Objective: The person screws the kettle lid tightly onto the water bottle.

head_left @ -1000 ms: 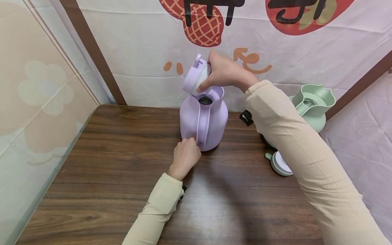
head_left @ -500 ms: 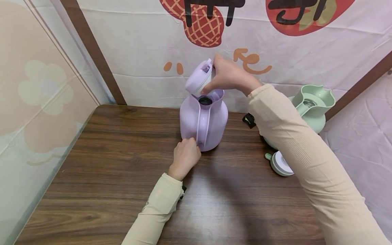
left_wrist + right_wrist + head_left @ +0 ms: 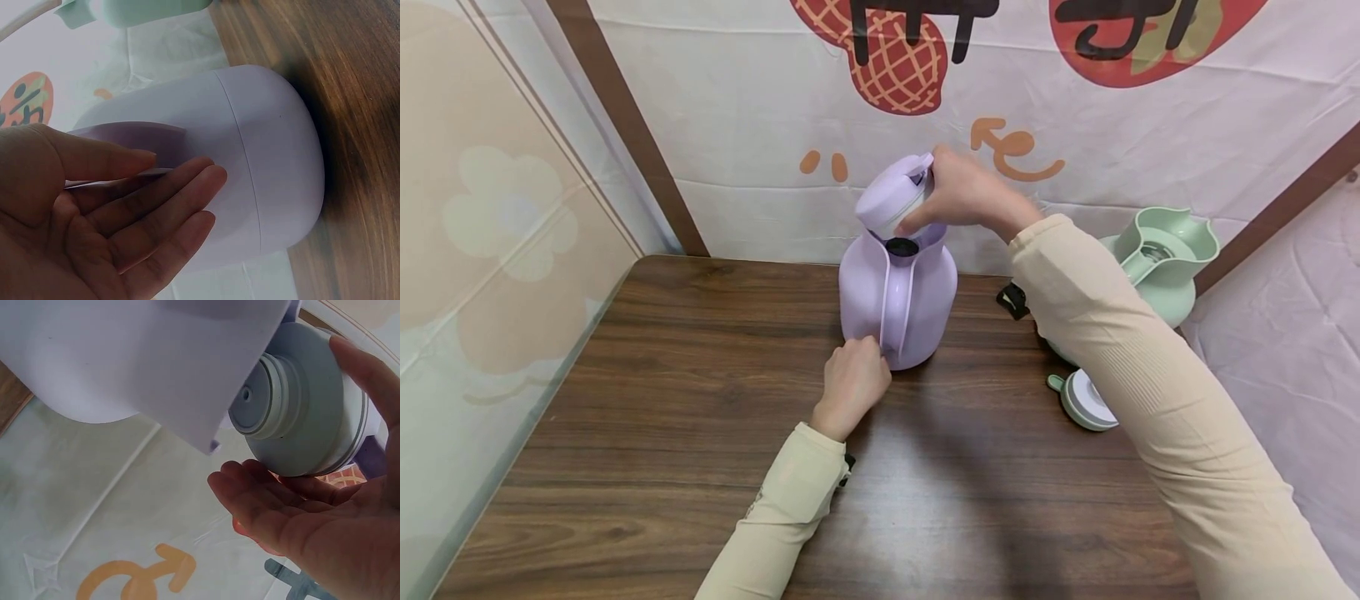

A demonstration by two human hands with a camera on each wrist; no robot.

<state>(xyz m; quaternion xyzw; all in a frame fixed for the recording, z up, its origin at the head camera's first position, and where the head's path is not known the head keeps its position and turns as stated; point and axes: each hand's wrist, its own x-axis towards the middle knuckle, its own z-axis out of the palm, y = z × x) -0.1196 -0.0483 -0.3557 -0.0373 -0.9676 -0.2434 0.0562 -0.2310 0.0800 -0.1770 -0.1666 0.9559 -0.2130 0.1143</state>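
A lilac vacuum jug [image 3: 861,296] stands upright at the back of the wooden table, its dark opening showing at the top. My left hand [image 3: 854,379] pinches the low part of its handle [image 3: 134,134] between thumb and fingers. My right hand [image 3: 966,187] grips the matching lilac lid [image 3: 889,196], thumb on one side and fingers on the other. The lid hangs tilted just above the jug's mouth. Seen from the right wrist, its grey plug [image 3: 253,400] points at the spout and the rim, apart from the opening.
A green jug [image 3: 1172,287] stands open at the right, partly behind my right sleeve. Its green and white lid [image 3: 1086,404] lies top down on the table [image 3: 662,417]. A small black object [image 3: 1012,300] shows beside the sleeve. A printed cloth wall [image 3: 752,167] closes off the back.
My right hand has lowered slightly and shifted a little right, turning the lid from steeply tilted towards level over the mouth. My left hand and the jug have stayed put.
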